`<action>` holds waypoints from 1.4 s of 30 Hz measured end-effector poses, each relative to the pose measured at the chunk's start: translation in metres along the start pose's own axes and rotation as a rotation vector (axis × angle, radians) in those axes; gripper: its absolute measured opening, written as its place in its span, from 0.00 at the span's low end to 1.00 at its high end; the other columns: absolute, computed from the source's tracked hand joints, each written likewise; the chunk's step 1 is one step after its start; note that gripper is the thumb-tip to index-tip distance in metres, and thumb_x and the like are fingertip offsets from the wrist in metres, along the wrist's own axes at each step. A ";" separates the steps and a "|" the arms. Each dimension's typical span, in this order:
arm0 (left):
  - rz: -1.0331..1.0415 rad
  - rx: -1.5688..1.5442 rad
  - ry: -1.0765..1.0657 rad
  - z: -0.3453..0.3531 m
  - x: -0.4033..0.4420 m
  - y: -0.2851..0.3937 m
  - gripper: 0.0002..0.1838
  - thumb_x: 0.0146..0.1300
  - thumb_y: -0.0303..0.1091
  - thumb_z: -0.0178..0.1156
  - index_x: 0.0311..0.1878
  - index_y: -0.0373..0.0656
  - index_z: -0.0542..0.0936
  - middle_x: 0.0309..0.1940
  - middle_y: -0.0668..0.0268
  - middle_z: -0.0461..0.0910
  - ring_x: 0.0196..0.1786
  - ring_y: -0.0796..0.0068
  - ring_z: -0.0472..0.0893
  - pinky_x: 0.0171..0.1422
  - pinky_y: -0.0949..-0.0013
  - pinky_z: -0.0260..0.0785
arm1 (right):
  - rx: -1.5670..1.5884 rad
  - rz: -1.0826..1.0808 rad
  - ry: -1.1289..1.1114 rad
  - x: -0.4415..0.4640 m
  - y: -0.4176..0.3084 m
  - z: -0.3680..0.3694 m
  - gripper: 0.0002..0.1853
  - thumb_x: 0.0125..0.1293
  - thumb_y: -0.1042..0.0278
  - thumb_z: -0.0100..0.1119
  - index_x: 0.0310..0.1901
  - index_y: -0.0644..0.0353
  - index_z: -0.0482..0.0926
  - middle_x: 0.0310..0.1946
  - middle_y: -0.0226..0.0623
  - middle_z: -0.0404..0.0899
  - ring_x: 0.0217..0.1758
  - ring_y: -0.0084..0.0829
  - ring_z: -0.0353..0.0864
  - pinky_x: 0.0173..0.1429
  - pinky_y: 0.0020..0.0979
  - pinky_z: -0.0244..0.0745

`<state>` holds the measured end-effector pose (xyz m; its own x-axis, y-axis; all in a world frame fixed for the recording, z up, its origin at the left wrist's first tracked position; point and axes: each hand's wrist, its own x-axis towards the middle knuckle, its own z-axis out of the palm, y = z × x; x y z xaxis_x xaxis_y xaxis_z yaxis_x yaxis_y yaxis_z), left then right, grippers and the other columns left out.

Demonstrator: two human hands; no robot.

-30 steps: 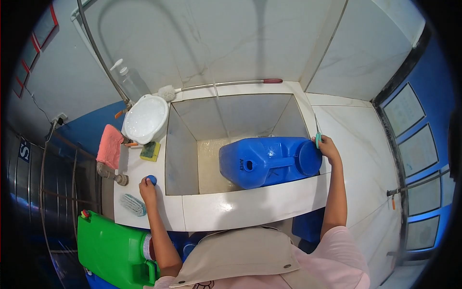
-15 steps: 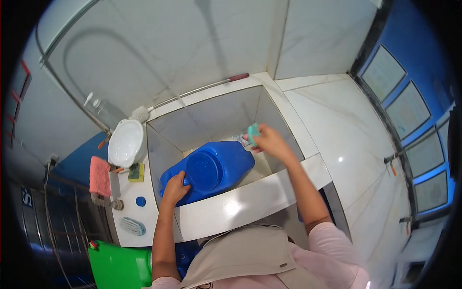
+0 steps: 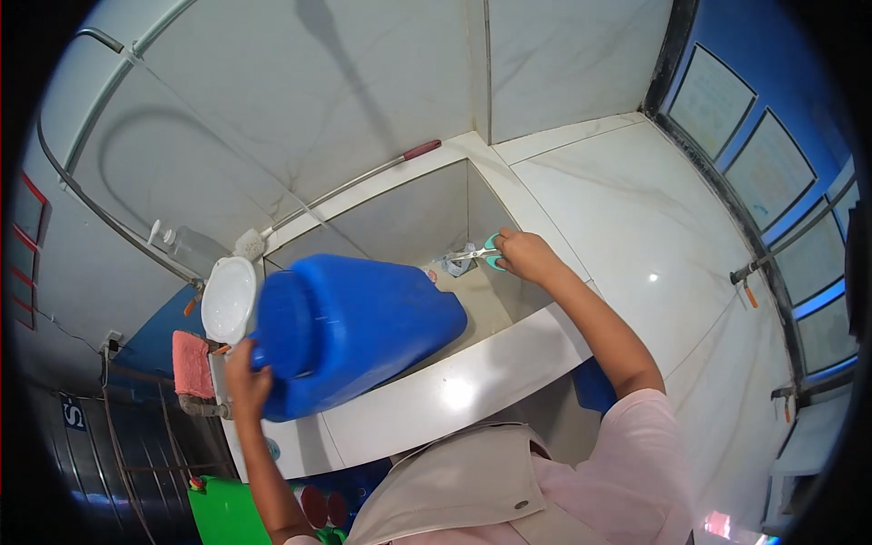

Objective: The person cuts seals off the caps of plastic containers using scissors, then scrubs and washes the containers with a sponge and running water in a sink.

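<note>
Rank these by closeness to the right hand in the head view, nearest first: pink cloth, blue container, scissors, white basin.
1. Scissors: held in the right hand.
2. Blue container: to the hand's left.
3. White basin: farther left, beyond the container.
4. Pink cloth: farthest left, past the basin.

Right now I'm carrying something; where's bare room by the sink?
The white marbled counter lies bare between grey-walled sink and blue wall; so does the white front ledge between the large blue plastic jerrycan and right forearm. Crowded: the left end, with white basin, pink cloth and left hand.
</note>
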<state>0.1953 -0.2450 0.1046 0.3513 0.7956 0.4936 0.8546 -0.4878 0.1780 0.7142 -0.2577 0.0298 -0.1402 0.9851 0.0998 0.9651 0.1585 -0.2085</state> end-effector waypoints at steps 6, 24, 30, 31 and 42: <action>-0.050 -0.089 0.264 -0.068 -0.018 -0.070 0.18 0.45 0.23 0.60 0.43 0.34 0.75 0.39 0.52 0.78 0.44 0.55 0.79 0.50 0.61 0.69 | 0.123 -0.326 -0.057 0.038 -0.012 -0.028 0.16 0.52 0.62 0.65 0.37 0.63 0.73 0.35 0.39 0.72 0.41 0.42 0.76 0.42 0.42 0.73; 0.018 -0.072 0.375 -0.065 -0.034 -0.104 0.10 0.52 0.27 0.57 0.37 0.35 0.74 0.32 0.56 0.76 0.36 0.62 0.77 0.41 0.63 0.66 | -0.029 -0.574 -0.145 0.095 -0.061 -0.075 0.18 0.50 0.63 0.67 0.40 0.63 0.77 0.38 0.36 0.73 0.47 0.39 0.76 0.46 0.40 0.74; 0.032 -0.076 0.389 -0.067 -0.035 -0.106 0.08 0.54 0.28 0.56 0.35 0.35 0.74 0.29 0.58 0.75 0.33 0.64 0.76 0.39 0.64 0.65 | 0.108 -0.620 -0.219 0.103 -0.056 -0.067 0.16 0.50 0.66 0.66 0.41 0.62 0.77 0.37 0.36 0.73 0.46 0.40 0.75 0.46 0.41 0.72; 0.034 -0.075 0.392 -0.067 -0.035 -0.106 0.07 0.54 0.28 0.56 0.35 0.35 0.74 0.29 0.58 0.75 0.33 0.64 0.76 0.38 0.64 0.65 | 0.107 -0.620 -0.220 0.107 -0.054 -0.063 0.16 0.50 0.66 0.66 0.41 0.62 0.77 0.37 0.36 0.73 0.46 0.40 0.75 0.46 0.41 0.72; 0.056 -0.070 0.409 -0.067 -0.033 -0.114 0.07 0.58 0.30 0.54 0.31 0.35 0.73 0.24 0.60 0.74 0.28 0.68 0.74 0.33 0.66 0.64 | -0.232 -0.809 -0.085 0.088 -0.088 -0.079 0.11 0.51 0.62 0.62 0.30 0.60 0.78 0.30 0.38 0.78 0.36 0.40 0.80 0.38 0.41 0.75</action>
<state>0.0611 -0.2394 0.1248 0.2038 0.5659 0.7989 0.8057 -0.5605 0.1916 0.6347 -0.1905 0.1335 -0.8149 0.5768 0.0570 0.5795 0.8087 0.1013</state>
